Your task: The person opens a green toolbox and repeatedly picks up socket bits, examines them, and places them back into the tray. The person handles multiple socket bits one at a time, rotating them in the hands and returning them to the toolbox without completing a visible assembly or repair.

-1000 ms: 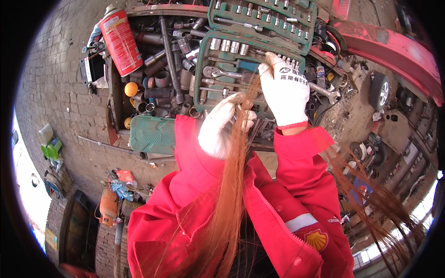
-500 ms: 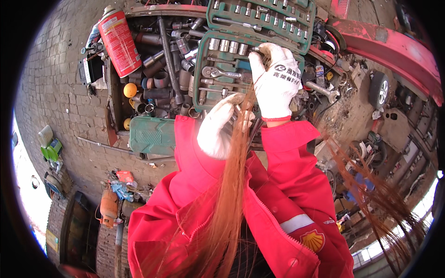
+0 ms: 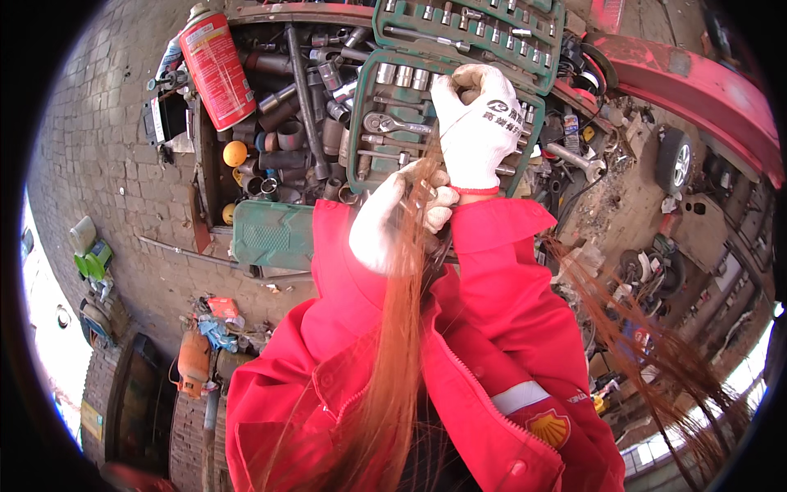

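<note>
My right hand (image 3: 478,135), in a white glove with dark print, is over the open green socket set case (image 3: 355,139). Its thumb and fingers curl together beside the row of chrome sockets (image 3: 403,75); whatever they pinch is hidden. A ratchet handle (image 3: 393,124) lies in the case to the left of that hand. My left hand (image 3: 385,221), also gloved in white, is at the case's near edge with its fingers curled in. Long reddish hair (image 3: 402,312) hangs across it and hides what it grips. The case lid (image 3: 471,41) holds rows of small sockets.
A box of loose sockets and bars (image 3: 287,156) lies left of the case, with a red spray can (image 3: 217,70) on its edge. A green plastic case (image 3: 272,235) is nearer. To the right are a large wrench (image 3: 578,158) and a red beam (image 3: 697,78).
My right hand has shifted slightly left and its fingers are more curled together. The left hand stays near the case's edge. The view has moved slightly.
</note>
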`<state>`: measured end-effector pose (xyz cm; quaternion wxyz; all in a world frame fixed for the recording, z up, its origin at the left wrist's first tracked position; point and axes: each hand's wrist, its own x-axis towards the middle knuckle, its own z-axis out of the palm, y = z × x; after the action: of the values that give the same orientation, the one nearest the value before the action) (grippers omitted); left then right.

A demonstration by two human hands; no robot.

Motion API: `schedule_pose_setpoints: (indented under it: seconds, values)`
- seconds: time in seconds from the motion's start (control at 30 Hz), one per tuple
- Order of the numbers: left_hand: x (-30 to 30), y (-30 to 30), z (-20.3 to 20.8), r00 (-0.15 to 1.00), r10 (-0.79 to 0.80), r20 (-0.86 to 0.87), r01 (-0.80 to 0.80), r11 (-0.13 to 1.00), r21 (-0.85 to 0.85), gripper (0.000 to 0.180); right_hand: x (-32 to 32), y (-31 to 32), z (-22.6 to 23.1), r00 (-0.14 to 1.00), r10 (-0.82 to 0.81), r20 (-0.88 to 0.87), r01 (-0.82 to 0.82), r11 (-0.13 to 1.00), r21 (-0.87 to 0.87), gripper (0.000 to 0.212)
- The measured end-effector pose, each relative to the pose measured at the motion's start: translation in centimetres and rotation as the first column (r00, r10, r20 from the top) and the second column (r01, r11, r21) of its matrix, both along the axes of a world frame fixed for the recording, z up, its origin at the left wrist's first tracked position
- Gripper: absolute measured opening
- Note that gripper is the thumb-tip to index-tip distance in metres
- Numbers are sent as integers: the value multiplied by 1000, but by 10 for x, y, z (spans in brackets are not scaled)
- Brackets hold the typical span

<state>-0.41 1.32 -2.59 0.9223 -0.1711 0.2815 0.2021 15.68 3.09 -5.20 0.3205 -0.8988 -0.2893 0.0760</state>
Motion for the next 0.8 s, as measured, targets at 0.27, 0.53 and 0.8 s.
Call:
schedule_pose_setpoints:
  seconds: [0.27, 0.53, 0.8]
  values:
    - [-6, 10, 2, 990, -78, 114, 81, 997, -17, 35, 20, -44, 52, 715, 159, -680, 354, 757, 549, 23]
    - [0, 7, 13, 962, -144, -231, 184, 970, 160, 38, 27, -83, 65, -9, 526, -851, 612, 676, 411, 39]
    - [10, 3, 17, 909, -183, -374, 294, 917, 268, 39, 15, -77, 81, 616, 587, -526, -680, 733, 21, 38]
